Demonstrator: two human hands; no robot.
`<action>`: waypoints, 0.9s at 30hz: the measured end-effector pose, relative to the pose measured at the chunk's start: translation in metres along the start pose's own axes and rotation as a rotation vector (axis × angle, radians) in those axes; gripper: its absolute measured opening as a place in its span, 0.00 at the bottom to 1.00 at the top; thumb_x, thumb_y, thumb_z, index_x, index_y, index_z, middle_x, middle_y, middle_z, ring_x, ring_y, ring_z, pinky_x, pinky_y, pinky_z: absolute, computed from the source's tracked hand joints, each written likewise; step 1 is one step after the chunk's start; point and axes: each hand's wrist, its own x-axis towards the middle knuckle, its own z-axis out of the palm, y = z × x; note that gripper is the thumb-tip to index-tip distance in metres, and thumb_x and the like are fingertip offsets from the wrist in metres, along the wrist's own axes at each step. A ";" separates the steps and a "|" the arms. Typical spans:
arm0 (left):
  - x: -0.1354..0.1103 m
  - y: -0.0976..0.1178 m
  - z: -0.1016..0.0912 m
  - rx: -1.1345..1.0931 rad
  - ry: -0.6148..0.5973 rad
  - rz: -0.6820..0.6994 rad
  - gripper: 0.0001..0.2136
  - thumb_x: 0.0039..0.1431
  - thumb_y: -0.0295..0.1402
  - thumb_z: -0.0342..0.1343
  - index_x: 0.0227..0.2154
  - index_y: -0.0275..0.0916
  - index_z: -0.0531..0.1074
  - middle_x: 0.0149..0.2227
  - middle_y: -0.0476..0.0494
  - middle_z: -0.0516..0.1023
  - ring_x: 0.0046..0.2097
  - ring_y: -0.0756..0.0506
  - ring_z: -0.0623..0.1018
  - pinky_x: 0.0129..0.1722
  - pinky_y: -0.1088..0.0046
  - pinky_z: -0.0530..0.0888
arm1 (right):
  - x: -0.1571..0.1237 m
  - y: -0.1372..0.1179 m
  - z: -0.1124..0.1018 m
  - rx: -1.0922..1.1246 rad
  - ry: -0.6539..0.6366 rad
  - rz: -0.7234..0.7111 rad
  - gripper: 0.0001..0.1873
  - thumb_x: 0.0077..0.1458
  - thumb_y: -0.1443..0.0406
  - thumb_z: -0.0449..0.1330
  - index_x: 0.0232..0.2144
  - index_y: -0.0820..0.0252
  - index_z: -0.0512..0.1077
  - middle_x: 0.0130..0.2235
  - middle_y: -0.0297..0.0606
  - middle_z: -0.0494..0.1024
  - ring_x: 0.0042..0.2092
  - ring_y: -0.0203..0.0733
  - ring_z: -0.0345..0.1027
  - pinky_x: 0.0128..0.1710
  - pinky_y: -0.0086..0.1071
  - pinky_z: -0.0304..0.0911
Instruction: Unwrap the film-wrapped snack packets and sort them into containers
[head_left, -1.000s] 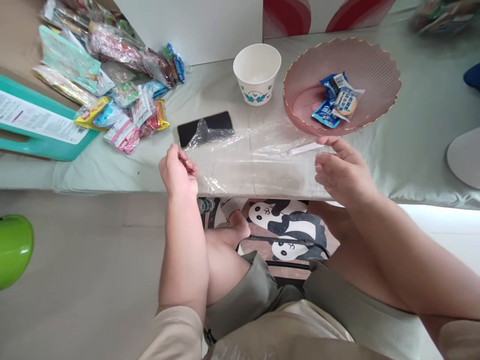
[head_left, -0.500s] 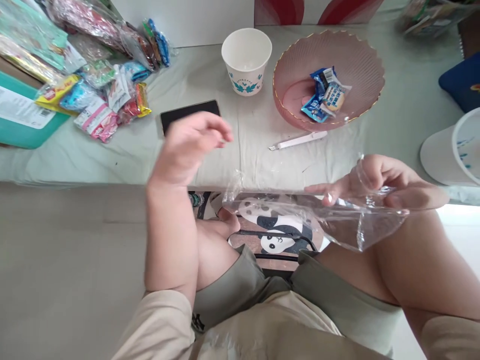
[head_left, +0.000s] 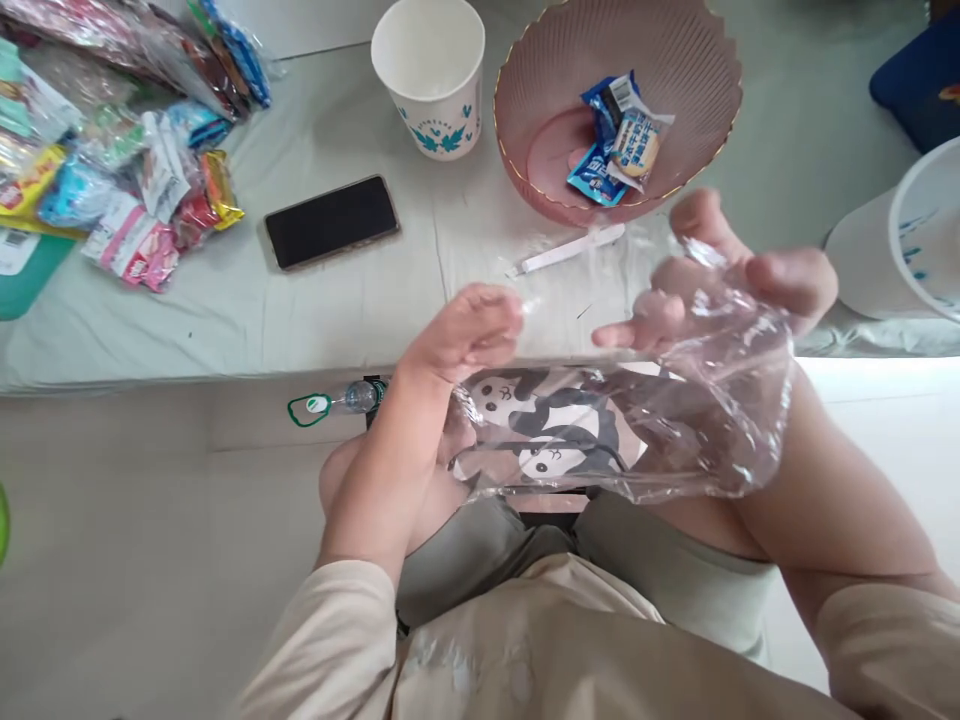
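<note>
A clear plastic bag [head_left: 675,430] stretches between my hands, above my lap and the table's front edge. My left hand [head_left: 480,325] is closed, pinching the bag's left end. At the bag's right side, my right hand [head_left: 735,270] grips the film, some of its fingers stretched out. Just beyond the hands lies a white utility knife [head_left: 574,248] on the cloth. Behind it stands a pink ribbed bowl [head_left: 525,90] with a gold wavy rim, holding several small snack packets [head_left: 626,140] in blue and white wrappers.
A white paper cup [head_left: 435,85] stands left of the bowl, and a black phone [head_left: 332,222] lies nearer. Wrapped snacks [head_left: 135,190] pile up at the far left. A white bucket-like cup [head_left: 874,250] is at the right. Below the table is a water bottle [head_left: 360,396].
My left hand has come down and right from above the phone and taken hold of the bag. My right hand has lifted slightly, and the bag is spread wider. The view has shifted.
</note>
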 end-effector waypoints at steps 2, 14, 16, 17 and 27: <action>-0.008 0.014 -0.003 -0.128 0.260 0.084 0.25 0.65 0.41 0.64 0.17 0.38 0.60 0.15 0.59 0.49 0.14 0.60 0.46 0.16 0.79 0.43 | 0.008 -0.005 0.006 0.116 0.021 0.096 0.27 0.51 0.40 0.52 0.42 0.44 0.79 0.31 0.20 0.80 0.43 0.40 0.80 0.41 0.49 0.67; -0.036 0.045 -0.023 -0.166 0.614 0.474 0.21 0.67 0.41 0.62 0.21 0.40 0.62 0.15 0.59 0.48 0.15 0.57 0.45 0.15 0.76 0.38 | 0.005 0.063 0.038 -0.043 -0.048 -0.007 0.44 0.51 0.53 0.75 0.65 0.39 0.60 0.30 0.26 0.80 0.31 0.41 0.79 0.35 0.39 0.79; -0.043 0.047 -0.031 -0.105 0.611 0.465 0.20 0.64 0.41 0.64 0.21 0.40 0.64 0.15 0.59 0.49 0.15 0.58 0.47 0.14 0.78 0.40 | 0.010 0.065 0.036 -0.071 0.012 -0.119 0.36 0.53 0.58 0.73 0.61 0.40 0.64 0.26 0.22 0.75 0.25 0.37 0.72 0.28 0.34 0.75; -0.047 0.050 -0.035 -0.084 0.619 0.455 0.20 0.63 0.41 0.64 0.20 0.40 0.65 0.15 0.58 0.49 0.14 0.58 0.47 0.14 0.78 0.41 | 0.013 0.063 0.033 -0.070 0.035 -0.172 0.35 0.53 0.58 0.73 0.60 0.40 0.65 0.25 0.21 0.75 0.24 0.36 0.71 0.26 0.32 0.73; -0.071 0.060 -0.079 0.049 0.608 0.414 0.35 0.58 0.68 0.50 0.27 0.36 0.81 0.21 0.43 0.73 0.23 0.51 0.71 0.19 0.76 0.67 | 0.011 0.034 0.009 -0.021 0.290 -0.431 0.29 0.43 0.66 0.74 0.48 0.46 0.74 0.22 0.23 0.75 0.20 0.34 0.65 0.22 0.30 0.67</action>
